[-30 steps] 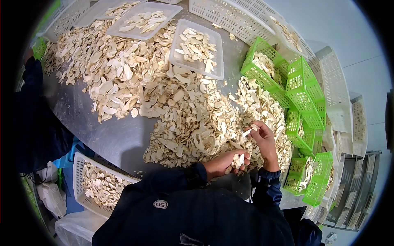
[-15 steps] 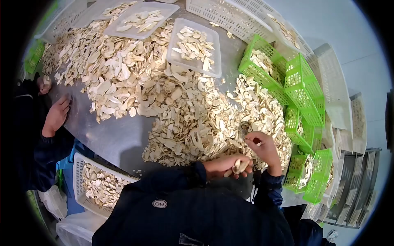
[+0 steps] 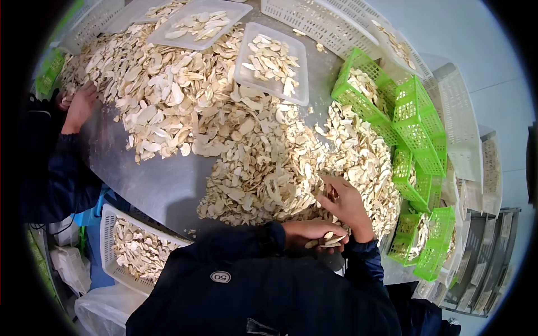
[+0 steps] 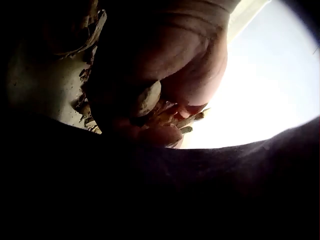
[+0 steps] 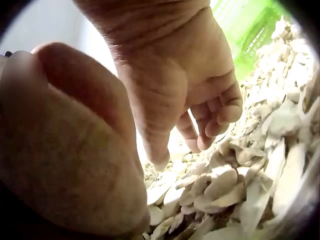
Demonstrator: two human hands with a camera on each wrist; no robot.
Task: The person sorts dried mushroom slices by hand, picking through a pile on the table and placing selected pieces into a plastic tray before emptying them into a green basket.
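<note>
Pale dried slices [image 3: 246, 168] lie heaped over the metal table. At the table's near edge the left hand [image 3: 305, 232] holds several slices [image 3: 332, 239] in its curled fingers; in the left wrist view the left hand [image 4: 185, 70] is mostly dark, with slices [image 4: 149, 98] between palm and fingertips. Just above and right of it, the right hand [image 3: 344, 204] hovers over the heap, thumb and fingers apart. The right wrist view shows the right hand [image 5: 175, 85] with loosely bent fingers, nothing between them, above the slices [image 5: 222, 185].
Clear trays [image 3: 300, 73] with slices stand at the back. Green baskets [image 3: 414, 112] line the right side, with white crates [image 3: 459, 123] behind. A white basket of slices [image 3: 106, 246] sits lower left. Another person's hand [image 3: 81, 106] touches the heap at far left.
The right hand let go of a slice, drew back, then moved up and left over the heap. The left hand's slices shifted in its grip. The other person's hands reached to the far-left slices.
</note>
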